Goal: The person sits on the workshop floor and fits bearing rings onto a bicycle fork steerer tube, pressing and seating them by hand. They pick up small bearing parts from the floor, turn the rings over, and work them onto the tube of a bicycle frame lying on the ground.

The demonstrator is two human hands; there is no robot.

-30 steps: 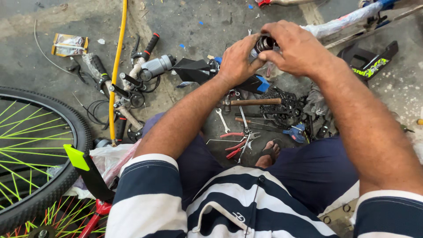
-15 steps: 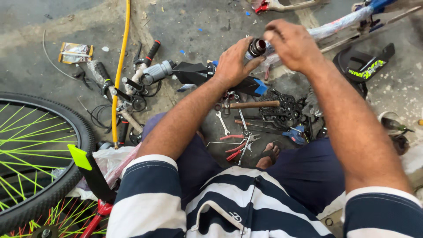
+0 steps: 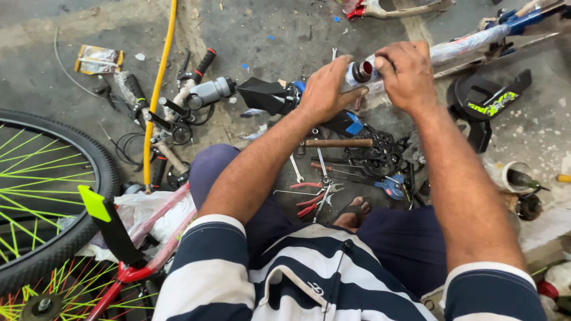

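Now, seen from above, a person in a navy-and-white striped shirt (image 3: 321, 279) sits over a concrete floor littered with bicycle parts. Nearest the shirt, off to one side, a black wheel with lime-green spokes (image 3: 41, 196) lies flat on the ground. Just beyond the person's knees is a scatter of wrenches and red-handled pliers (image 3: 315, 199), with a wooden-handled hammer (image 3: 339, 142) past them. Farther out, both arms reach forward and meet. The left hand (image 3: 326, 89) is wrapped firmly around a short silvery tube with a dark, reddish open end (image 3: 360, 70), held above the tools. The right hand (image 3: 405, 74) curls over that end, fingertips pinched at its rim. Over the past second the tube has been lifted clear of the clutter and tipped so its mouth faces up, and the right hand has shifted from covering it to working at its edge, which suggests the fitting there is being turned or seated. Farthest away lies a blue-and-white bicycle frame (image 3: 476, 41).
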